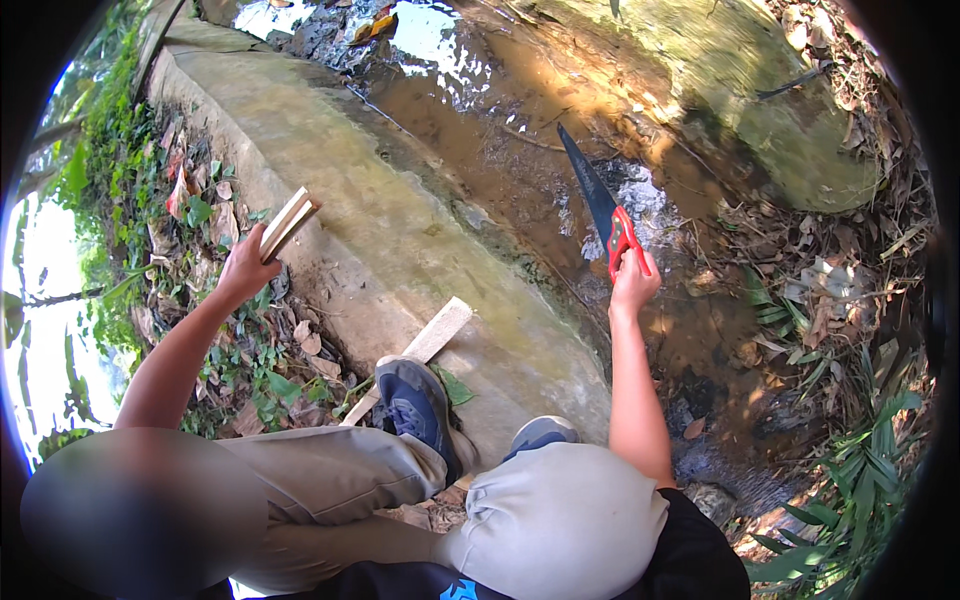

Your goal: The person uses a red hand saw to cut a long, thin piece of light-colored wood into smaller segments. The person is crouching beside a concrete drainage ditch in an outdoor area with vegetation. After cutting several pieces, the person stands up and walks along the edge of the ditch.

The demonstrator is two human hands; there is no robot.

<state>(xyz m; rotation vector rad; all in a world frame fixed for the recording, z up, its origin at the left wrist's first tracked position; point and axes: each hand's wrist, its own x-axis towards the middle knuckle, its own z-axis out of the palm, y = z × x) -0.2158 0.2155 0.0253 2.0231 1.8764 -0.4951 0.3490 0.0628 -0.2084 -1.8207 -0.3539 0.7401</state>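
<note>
My right hand point(635, 285) is closed round the red handle of a hand saw point(597, 195). Its dark blade points up and away over the muddy water. Out to the left, my left hand point(247, 268) grips a few short wooden sticks point(290, 222) bundled together, their pale ends sticking up past the fingers. A longer pale wooden board point(437, 332) lies across the concrete ledge, with my left shoe point(412, 400) on top of it. The board's far end juts out over the ledge's surface; part of it is hidden under the shoe.
The mossy concrete ledge point(400, 235) runs diagonally beside shallow brown water point(500, 130). Dry leaves and green plants point(285, 385) line the left side. Across the water stands another mossy slab point(770, 110), with leaf litter point(830, 270) and long-leaved plants point(860, 480) at the right.
</note>
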